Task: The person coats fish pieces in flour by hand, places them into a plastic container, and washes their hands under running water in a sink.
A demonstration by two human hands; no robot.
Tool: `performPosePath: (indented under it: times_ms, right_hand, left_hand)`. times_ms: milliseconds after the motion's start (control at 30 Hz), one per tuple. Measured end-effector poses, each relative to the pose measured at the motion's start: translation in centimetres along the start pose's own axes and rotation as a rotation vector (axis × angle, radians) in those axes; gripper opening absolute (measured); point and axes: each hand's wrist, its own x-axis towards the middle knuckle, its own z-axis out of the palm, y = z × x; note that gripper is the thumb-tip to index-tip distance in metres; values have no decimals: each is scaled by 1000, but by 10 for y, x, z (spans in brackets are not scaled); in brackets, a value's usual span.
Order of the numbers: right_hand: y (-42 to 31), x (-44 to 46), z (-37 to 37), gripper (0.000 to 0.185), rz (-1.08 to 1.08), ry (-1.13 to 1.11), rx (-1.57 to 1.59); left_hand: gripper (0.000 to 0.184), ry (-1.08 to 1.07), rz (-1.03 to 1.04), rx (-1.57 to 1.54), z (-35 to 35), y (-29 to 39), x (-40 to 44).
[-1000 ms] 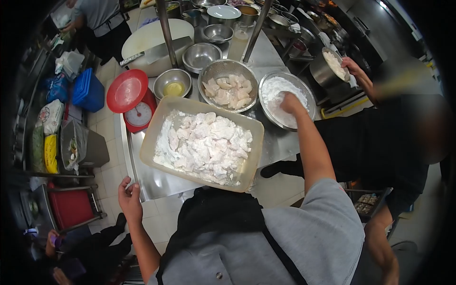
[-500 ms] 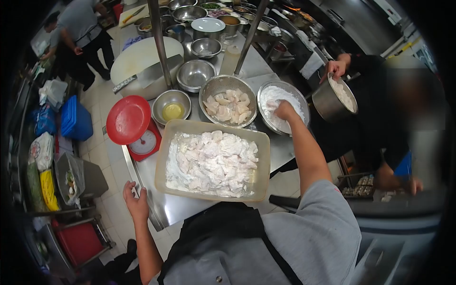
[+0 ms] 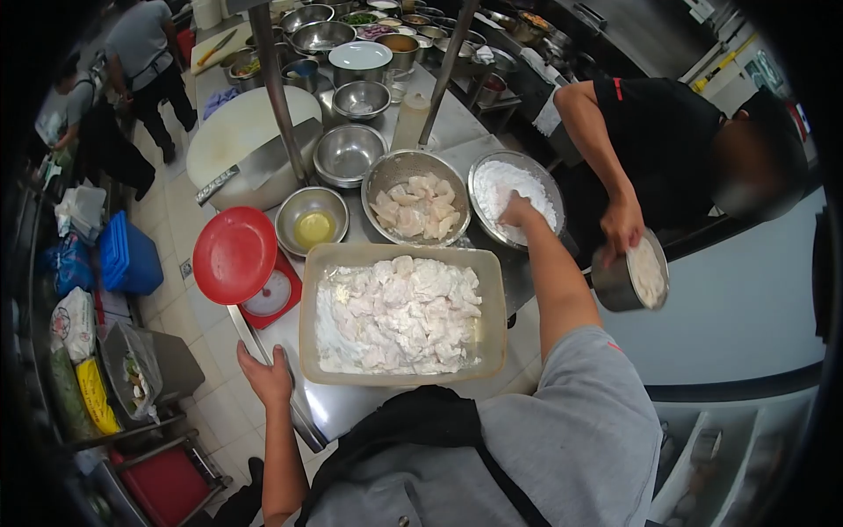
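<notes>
My right hand (image 3: 518, 211) is down at the white powder in a metal bowl (image 3: 548, 176); its fingertips are hard to make out. Beside the table's left edge, my left hand (image 3: 267, 373) is held empty with thumb and fingers apart. A plastic tub (image 3: 309, 351) of flour-coated pieces (image 3: 399, 312) lies in front of my apron. Behind it are a bowl of pale raw pieces (image 3: 417, 208) and a small bowl of yellow liquid (image 3: 313, 228). A red scale (image 3: 235, 255) with a round pan stands left of the tub.
A co-worker (image 3: 659, 149) at the right holds a metal pot (image 3: 617, 281) of pale food. A cleaver (image 3: 272, 167) rests on a round white board (image 3: 237, 123). Two metal posts rise from the table. A blue bin (image 3: 130, 255) and a grey bin stand at the left.
The co-worker has moved the pot lower and nearer on the right. My view has shifted, and the tub appears lower and farther right. My right hand remains at the powder bowl.
</notes>
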Motion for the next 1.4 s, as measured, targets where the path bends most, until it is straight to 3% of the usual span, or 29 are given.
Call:
performPosePath:
  times_ms: [67, 133, 167, 267, 367, 400, 500, 567, 600, 667, 767, 900, 967, 1000, 1067, 1133, 1167, 1267, 1300, 1400]
  right_hand:
    - [15, 16, -2, 86, -87, -37, 170]
    - [34, 45, -8, 81, -253, -50, 22]
    - [24, 10, -60, 78, -133, -194, 171]
    - [23, -6, -88, 77, -163, -174, 292]
    - [3, 5, -30, 81, -294, 9, 133]
    - [-11, -13, -21, 80, -144, 63, 164]
    - [4, 14, -11, 76, -256, 23, 249]
    - [15, 18, -23, 69, -97, 250, 613]
    - [16, 7, -40, 62, -23, 311, 645]
    - [21, -7, -70, 53, 38, 193, 862]
    - [40, -12, -94, 48, 72, 77, 910]
    - [53, 2, -88, 42, -160, 315, 713]
    - [42, -17, -110, 63, -86, -228, 417]
    - [34, -12, -93, 63, -89, -229, 419]
    - [18, 3, -42, 82, -167, -49, 129]
    - [-1, -12, -26, 90, -218, -75, 56]
    - [4, 2, -18, 77, -300, -3, 63]
    - [30, 26, -30, 64, -272, 89, 259]
    - [30, 2, -57, 54, -137, 107, 415]
    - [43, -16, -82, 62, -273, -75, 340]
  left_hand:
    - [75, -15, -2, 30, 0, 3, 1]
    - [76, -12, 7, 53, 1, 6, 0]
    - [76, -10, 11, 55, 0, 7, 0]
    - [77, -3, 4, 82, 3, 8, 0]
    - [77, 5, 3, 119, 4, 5, 0]
    - [77, 8, 11, 119, 4, 4, 0]
    - [77, 15, 13, 118, 3, 6, -1]
    - [76, 18, -2, 112, 4, 5, -2]
    - [76, 27, 14, 113, 4, 3, -1]
    - [76, 34, 34, 109, 3, 3, -2]
    - [75, 32, -2, 92, 1, 6, -2]
    - [74, 41, 20, 80, 3, 3, -1]
    - [75, 42, 26, 87, 3, 3, 0]
    - [75, 40, 33, 100, 3, 3, 0]
    - [76, 40, 33, 116, 4, 2, -1]
    - [76, 31, 67, 132, 5, 0, 0]
    - [76, 30, 66, 136, 5, 0, 0]
    - [76, 15, 76, 159, 4, 2, 0]
    - [76, 5, 47, 163, 2, 7, 1]
    - [76, 4, 31, 150, 2, 9, 0]
